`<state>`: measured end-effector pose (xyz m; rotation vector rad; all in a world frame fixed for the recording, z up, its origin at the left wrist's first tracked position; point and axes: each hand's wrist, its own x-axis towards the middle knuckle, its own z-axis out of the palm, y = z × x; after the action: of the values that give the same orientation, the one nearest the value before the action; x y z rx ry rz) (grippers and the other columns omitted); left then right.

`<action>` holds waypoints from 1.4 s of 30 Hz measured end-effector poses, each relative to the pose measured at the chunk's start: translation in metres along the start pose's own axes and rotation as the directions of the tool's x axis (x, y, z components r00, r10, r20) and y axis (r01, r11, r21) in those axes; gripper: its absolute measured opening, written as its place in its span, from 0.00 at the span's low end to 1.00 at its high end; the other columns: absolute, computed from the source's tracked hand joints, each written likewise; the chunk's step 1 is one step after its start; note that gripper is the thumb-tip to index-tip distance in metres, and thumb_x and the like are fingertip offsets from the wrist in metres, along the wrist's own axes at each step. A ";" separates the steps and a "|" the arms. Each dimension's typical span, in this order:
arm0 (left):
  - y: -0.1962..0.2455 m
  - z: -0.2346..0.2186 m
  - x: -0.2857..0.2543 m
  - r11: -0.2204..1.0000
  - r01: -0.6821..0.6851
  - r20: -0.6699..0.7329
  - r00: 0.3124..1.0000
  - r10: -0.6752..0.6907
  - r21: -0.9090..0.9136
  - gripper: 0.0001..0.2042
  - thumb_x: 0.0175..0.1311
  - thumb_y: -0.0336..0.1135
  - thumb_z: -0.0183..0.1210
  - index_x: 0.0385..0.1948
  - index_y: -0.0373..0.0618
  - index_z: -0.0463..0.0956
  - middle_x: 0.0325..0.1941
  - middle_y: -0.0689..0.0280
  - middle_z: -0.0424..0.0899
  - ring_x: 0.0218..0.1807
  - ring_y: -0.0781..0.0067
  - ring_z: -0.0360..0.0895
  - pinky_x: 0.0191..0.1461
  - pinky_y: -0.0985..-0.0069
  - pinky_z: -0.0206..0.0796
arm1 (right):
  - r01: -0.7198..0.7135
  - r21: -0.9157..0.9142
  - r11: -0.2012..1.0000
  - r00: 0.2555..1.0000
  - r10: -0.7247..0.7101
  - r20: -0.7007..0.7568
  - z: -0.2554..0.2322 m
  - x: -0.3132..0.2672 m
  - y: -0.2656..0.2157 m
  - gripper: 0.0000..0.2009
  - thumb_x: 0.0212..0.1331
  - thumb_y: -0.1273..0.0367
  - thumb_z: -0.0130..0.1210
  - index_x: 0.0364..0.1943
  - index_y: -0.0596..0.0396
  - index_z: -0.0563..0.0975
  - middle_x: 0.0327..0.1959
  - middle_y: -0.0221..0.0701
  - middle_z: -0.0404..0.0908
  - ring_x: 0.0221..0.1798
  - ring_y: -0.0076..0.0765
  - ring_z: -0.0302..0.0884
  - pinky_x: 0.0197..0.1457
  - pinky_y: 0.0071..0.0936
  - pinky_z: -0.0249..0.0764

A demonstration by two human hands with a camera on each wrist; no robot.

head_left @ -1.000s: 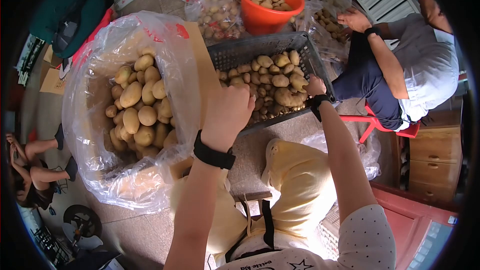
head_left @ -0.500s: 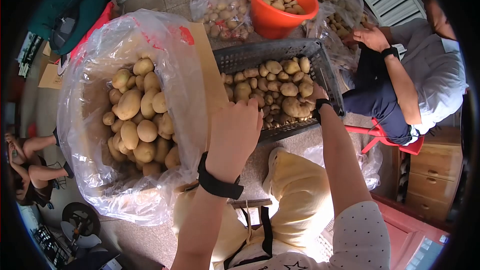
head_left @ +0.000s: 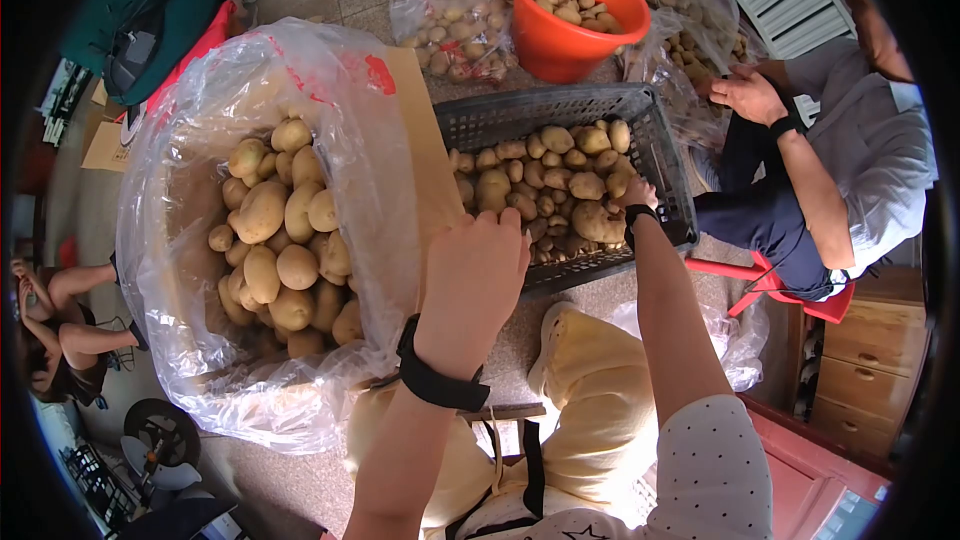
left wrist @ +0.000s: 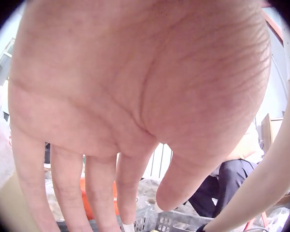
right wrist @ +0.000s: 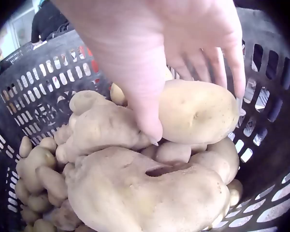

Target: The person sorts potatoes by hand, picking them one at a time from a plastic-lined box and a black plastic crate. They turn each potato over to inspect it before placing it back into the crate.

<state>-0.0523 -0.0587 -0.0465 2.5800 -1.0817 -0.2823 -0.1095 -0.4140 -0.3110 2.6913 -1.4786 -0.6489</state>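
My right hand [head_left: 640, 192] reaches into the right end of a black plastic crate [head_left: 545, 100]. In the right wrist view its thumb and fingers grip a smooth oval potato [right wrist: 198, 112]. Below that lies a big lumpy potato [right wrist: 150, 191], with a knobbly one [right wrist: 106, 128] beside the thumb and many smaller ones around. My left hand [head_left: 472, 275] hovers between the crate and a cardboard box [head_left: 415, 130] lined with a clear bag [head_left: 165, 190]. The left wrist view shows its palm with extended fingers [left wrist: 67, 179] and nothing held. Large potatoes [head_left: 262, 212] fill the box.
An orange bucket [head_left: 570, 45] of potatoes stands behind the crate, between clear bags of potatoes [head_left: 455, 35]. To the right, another person [head_left: 840, 160] sits on a red stool [head_left: 765, 285]. A wooden drawer cabinet [head_left: 870, 360] is at far right.
The head view has shifted, so the crate and bucket appear farther right and lower. My left hand has drawn back slightly towards me; the right stays at the crate's right end.
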 end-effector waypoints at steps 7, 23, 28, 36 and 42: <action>0.000 0.000 -0.002 0.999 0.023 -0.005 1.000 -0.023 -0.043 0.10 0.64 0.38 0.52 0.37 0.42 0.74 0.30 0.59 0.80 0.35 0.57 0.79 0.38 0.61 0.70 | 0.057 0.031 0.998 0.998 -0.057 0.008 -0.008 -0.004 0.006 0.38 0.32 0.53 0.74 0.53 0.49 0.71 0.54 0.36 0.75 0.61 0.43 0.70 0.55 0.41 0.75; -0.001 -0.001 0.002 0.998 0.039 0.012 0.999 -0.038 -0.051 0.10 0.63 0.38 0.53 0.40 0.43 0.74 0.30 0.58 0.80 0.34 0.54 0.79 0.38 0.61 0.70 | 0.025 0.079 0.997 0.998 -0.030 0.063 -0.002 0.006 0.014 0.40 0.30 0.54 0.76 0.54 0.51 0.72 0.54 0.34 0.76 0.59 0.41 0.72 0.53 0.37 0.77; -0.003 -0.002 0.000 0.997 0.028 0.002 1.000 -0.028 -0.078 0.11 0.63 0.38 0.53 0.40 0.42 0.74 0.30 0.57 0.80 0.34 0.53 0.79 0.38 0.60 0.70 | -0.003 0.450 0.893 0.981 -0.085 0.176 0.006 0.041 0.037 0.41 0.33 0.45 0.71 0.52 0.56 0.75 0.53 0.37 0.77 0.54 0.37 0.76 0.54 0.39 0.74; -0.018 -0.015 -0.007 0.990 0.062 -0.012 0.998 -0.064 -0.128 0.12 0.64 0.40 0.52 0.42 0.42 0.76 0.31 0.53 0.81 0.38 0.50 0.78 0.40 0.58 0.69 | -0.151 0.969 0.196 0.928 -0.311 0.208 -0.117 -0.102 0.022 0.34 0.48 0.52 0.66 0.55 0.59 0.69 0.47 0.33 0.77 0.51 0.34 0.75 0.54 0.31 0.72; -0.027 -0.015 -0.012 0.982 0.079 -0.062 0.994 -0.091 -0.173 0.12 0.63 0.42 0.54 0.37 0.42 0.76 0.31 0.55 0.81 0.38 0.51 0.79 0.41 0.59 0.70 | -0.284 0.954 -0.093 0.682 -0.719 0.133 -0.135 -0.156 0.022 0.31 0.61 0.53 0.55 0.63 0.54 0.62 0.60 0.36 0.68 0.62 0.39 0.67 0.66 0.42 0.65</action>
<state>-0.0379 -0.0292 -0.0416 2.4671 -0.8844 -0.2905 -0.1525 -0.3257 -0.1282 4.4663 -2.2447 -0.7305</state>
